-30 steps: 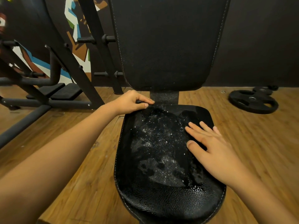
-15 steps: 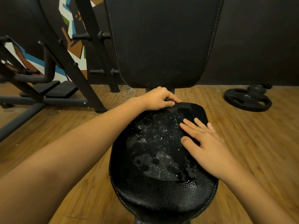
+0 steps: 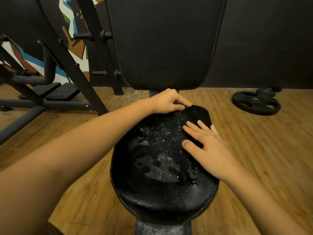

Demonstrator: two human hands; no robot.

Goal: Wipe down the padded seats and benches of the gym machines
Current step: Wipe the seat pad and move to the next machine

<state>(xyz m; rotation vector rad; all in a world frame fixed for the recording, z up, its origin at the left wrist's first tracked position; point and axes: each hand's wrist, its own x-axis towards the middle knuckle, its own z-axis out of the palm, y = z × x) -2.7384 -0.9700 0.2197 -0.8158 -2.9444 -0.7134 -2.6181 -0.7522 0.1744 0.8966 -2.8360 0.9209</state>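
Left grip (image 3: 171, 101) clenched, pinching dark cloth (image 3: 194, 141) at far edge of wet seat (image 3: 152, 192); my right grip (image 3: 208, 150) released, flat on cloth.

The left forearm (image 3: 88, 143) and right forearm (image 3: 264, 199) were bare to the frame edge. The left hand (image 3: 167, 101) and right hand (image 3: 209, 150) were uncovered (fingernails short, where visible).

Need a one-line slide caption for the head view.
Left hand pinches a dark cloth at the wet seat pad's far edge; right hand presses it flat.
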